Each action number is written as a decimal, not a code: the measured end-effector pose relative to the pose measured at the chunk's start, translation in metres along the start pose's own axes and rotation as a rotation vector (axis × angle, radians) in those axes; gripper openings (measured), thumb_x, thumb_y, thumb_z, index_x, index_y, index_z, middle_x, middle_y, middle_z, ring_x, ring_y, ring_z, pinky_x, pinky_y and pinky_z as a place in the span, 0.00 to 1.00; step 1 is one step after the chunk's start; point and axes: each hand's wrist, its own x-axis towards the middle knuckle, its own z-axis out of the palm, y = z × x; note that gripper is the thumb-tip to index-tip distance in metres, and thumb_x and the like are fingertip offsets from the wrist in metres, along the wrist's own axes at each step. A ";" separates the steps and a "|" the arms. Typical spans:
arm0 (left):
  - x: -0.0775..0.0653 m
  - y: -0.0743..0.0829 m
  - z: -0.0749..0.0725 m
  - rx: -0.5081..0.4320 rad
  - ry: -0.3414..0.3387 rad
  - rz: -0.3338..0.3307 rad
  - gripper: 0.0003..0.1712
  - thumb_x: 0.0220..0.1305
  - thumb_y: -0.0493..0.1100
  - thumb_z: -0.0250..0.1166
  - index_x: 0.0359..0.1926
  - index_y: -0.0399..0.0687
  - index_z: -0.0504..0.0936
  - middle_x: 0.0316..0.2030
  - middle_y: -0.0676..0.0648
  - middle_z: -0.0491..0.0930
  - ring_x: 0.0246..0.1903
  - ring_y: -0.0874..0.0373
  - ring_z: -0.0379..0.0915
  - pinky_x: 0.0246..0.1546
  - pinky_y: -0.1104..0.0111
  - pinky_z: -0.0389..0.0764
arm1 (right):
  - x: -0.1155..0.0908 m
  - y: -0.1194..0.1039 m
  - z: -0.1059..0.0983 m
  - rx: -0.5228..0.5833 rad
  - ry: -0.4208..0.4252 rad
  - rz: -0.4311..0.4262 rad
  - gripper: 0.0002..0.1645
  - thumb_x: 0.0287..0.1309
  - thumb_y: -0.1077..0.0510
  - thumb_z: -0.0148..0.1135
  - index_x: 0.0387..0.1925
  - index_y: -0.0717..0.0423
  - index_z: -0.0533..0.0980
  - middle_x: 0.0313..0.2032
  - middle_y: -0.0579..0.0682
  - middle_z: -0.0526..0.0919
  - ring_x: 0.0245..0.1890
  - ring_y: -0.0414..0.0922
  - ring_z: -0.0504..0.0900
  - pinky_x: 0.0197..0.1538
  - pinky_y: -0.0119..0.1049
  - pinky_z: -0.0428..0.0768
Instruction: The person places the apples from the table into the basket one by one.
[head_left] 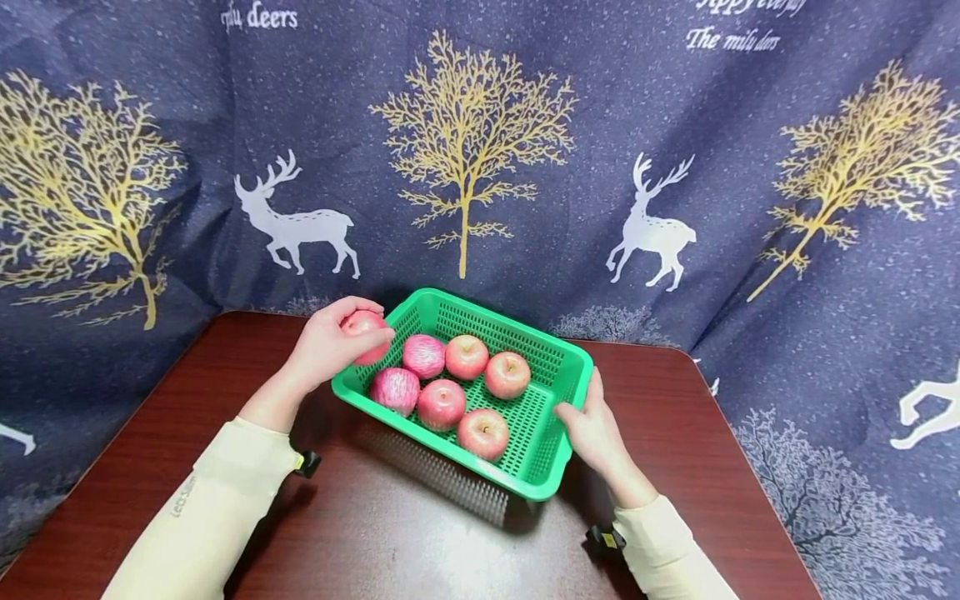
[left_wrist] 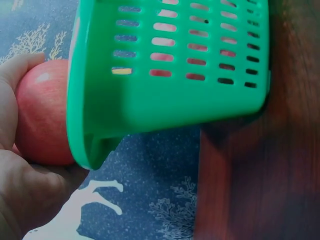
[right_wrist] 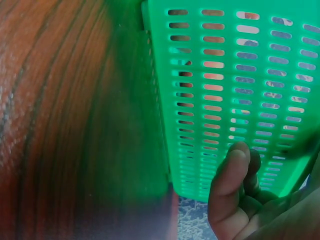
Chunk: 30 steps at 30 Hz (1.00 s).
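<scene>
At the basket's left end my left hand (head_left: 330, 337) grips a red apple (head_left: 366, 333), thumb on one side and fingers on the other. In the left wrist view this apple (left_wrist: 45, 112) sits right at the basket's rim. The green plastic basket (head_left: 558, 492) has slotted walls and holds several red and pink apples, mostly in its left and middle part. My right hand (head_left: 596, 425) holds the basket's right end, with the thumb over the rim. From the right wrist view, its curled fingers (right_wrist: 230, 185) lie against the outside of the slotted wall (right_wrist: 225, 90).
Under the basket is a brown wooden table (head_left: 360, 517) with a glossy top. A dark blue cloth (head_left: 480, 167) printed with gold trees and white deer hangs behind the table's far edge. Each wrist wears a dark strap.
</scene>
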 end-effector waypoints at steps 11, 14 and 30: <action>-0.002 0.001 0.011 -0.030 -0.032 -0.008 0.28 0.45 0.68 0.75 0.45 0.66 0.80 0.42 0.55 0.80 0.37 0.58 0.78 0.36 0.59 0.80 | 0.000 0.001 0.000 -0.044 0.005 0.010 0.56 0.55 0.57 0.59 0.77 0.49 0.37 0.54 0.64 0.76 0.46 0.52 0.79 0.46 0.47 0.78; -0.002 0.003 0.015 -0.029 -0.031 0.004 0.27 0.45 0.68 0.75 0.45 0.67 0.80 0.42 0.56 0.80 0.38 0.58 0.77 0.37 0.59 0.79 | 0.000 0.000 0.000 -0.051 0.002 0.015 0.57 0.56 0.56 0.59 0.78 0.49 0.36 0.55 0.65 0.76 0.47 0.53 0.78 0.47 0.47 0.78; -0.005 0.011 0.031 -0.035 -0.059 0.035 0.25 0.48 0.64 0.76 0.46 0.66 0.80 0.43 0.56 0.81 0.38 0.60 0.77 0.40 0.60 0.79 | 0.000 0.000 -0.001 -0.044 -0.015 0.031 0.58 0.57 0.54 0.58 0.77 0.47 0.32 0.56 0.63 0.74 0.49 0.52 0.78 0.46 0.46 0.78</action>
